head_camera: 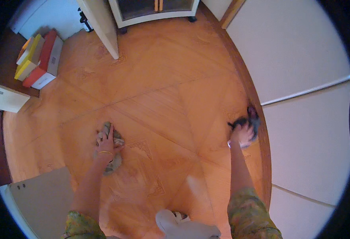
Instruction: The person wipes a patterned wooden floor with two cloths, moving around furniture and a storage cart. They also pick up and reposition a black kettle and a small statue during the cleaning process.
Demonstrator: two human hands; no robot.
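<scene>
My left hand [105,143] presses down on a bunched grey-green cloth [112,167] on the orange patterned floor [160,104]. Folds of that cloth show around its fingers and below the wrist. Farther right, my right hand [243,134] is on a crumpled dark cloth [255,121] beside the brown skirting strip [252,86]. Motion blurs the right hand and its cloth, so the exact finger grip is hard to see.
White panels [297,53] line the right side. Ahead stand a glass-fronted cabinet [158,18] on casters and the edge of a pale door or panel [103,27]. Red and yellow boxes [43,62] lie at left, above a grey-brown panel [43,197]. A bottle [86,22] stands behind.
</scene>
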